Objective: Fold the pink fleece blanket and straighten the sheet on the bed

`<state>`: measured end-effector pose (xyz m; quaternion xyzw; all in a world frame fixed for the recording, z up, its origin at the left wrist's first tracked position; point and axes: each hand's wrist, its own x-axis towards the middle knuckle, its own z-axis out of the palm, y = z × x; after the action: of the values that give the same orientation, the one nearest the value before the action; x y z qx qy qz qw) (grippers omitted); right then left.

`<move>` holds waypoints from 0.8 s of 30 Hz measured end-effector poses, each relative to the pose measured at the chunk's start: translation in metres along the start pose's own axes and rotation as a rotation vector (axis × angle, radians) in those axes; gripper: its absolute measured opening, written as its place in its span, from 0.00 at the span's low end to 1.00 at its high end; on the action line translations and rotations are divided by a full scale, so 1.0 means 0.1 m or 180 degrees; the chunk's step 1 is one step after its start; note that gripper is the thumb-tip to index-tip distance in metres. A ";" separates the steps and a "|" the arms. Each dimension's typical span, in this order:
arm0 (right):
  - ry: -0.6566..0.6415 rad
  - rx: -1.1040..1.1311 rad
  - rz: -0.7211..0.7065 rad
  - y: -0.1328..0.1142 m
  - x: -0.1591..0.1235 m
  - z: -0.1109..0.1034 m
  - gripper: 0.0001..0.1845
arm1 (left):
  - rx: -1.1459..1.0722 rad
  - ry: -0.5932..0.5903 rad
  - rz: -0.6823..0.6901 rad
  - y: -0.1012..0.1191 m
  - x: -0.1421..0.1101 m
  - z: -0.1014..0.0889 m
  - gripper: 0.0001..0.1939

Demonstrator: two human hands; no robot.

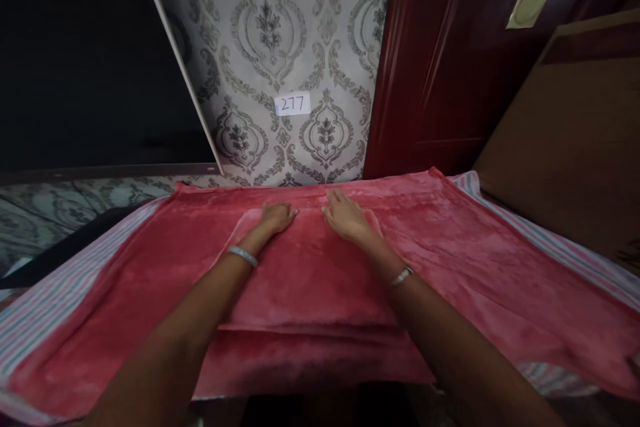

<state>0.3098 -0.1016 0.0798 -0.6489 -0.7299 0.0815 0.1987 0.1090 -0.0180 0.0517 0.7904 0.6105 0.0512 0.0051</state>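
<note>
A folded piece of red plush cloth [320,273] lies on top of a larger spread of the same red plush, which looks like a blanket [150,260]. My left hand [278,217] rests palm down at the folded piece's far left edge, its thumb pointing right and its fingers foreshortened. On the far right part of that edge, my right hand [346,215] lies flat with its fingers stretched forward and slightly apart. Both palms press on the plush, and neither hand visibly pinches it. The undersides of the hands are hidden.
Striped cloth [75,300] shows under the blanket at both sides. A dark screen [90,67] stands at the left, and a large cardboard box [570,133] at the right. Behind are a patterned wall with a paper label [293,103] reading 277 and dark red wood panelling [425,60].
</note>
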 end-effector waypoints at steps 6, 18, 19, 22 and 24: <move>0.0049 -0.0441 0.0493 0.33 0.15 0.66 0.29 | -0.0090 0.0055 -0.0014 -0.17 -0.03 0.21 0.25; 0.0162 -0.0479 0.0365 0.56 0.17 0.87 0.29 | -0.0523 0.0180 0.0006 -0.31 0.03 0.35 0.23; 0.0166 -0.0482 0.0364 0.57 0.17 0.88 0.29 | -0.0560 0.0252 -0.0038 -0.31 0.02 0.34 0.22; 0.0191 -0.0522 0.0326 0.59 0.16 0.89 0.28 | -0.0488 0.0636 -0.0261 -0.34 -0.02 0.30 0.20; 0.0217 -0.0568 0.0274 0.59 0.16 0.89 0.28 | -0.0288 0.0724 -0.0532 -0.38 -0.04 0.26 0.20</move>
<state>0.3277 -0.0651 -0.0207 -0.6972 -0.6985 0.0026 0.1611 0.0732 -0.0110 0.0232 0.7248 0.6679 0.1672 -0.0242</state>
